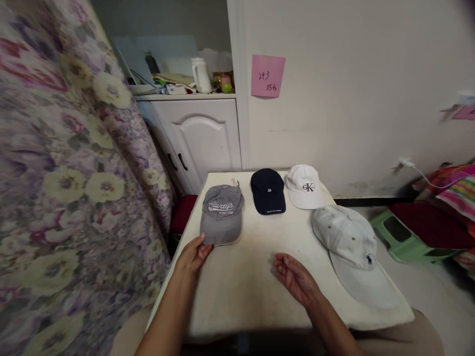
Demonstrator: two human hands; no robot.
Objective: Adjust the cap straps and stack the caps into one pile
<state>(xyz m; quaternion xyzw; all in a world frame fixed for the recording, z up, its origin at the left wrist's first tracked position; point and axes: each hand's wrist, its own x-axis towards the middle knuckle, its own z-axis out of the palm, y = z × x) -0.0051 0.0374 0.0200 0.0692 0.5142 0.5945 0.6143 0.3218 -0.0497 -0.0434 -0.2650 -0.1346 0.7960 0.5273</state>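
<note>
A grey cap (222, 217) with white lettering lies at the left of the cream table (252, 296). My left hand (195, 252) pinches the left corner of its brim. My right hand (295, 277) is over the middle of the table, palm turned inward, fingers loosely curled and apart, holding nothing. Near the back edge lie a navy cap (267, 192) and, to its right, a white cap (305, 187) with black letters. On the right side a larger pale grey cap (351, 247) rests with its brim toward the front right corner.
A floral curtain (74, 198) hangs at the left. Behind the table are a white cabinet (208, 138) and a wall with a pink note (267, 75). A green stool (404, 237) with a dark red top stands at the right, a red seat (182, 213) at the left.
</note>
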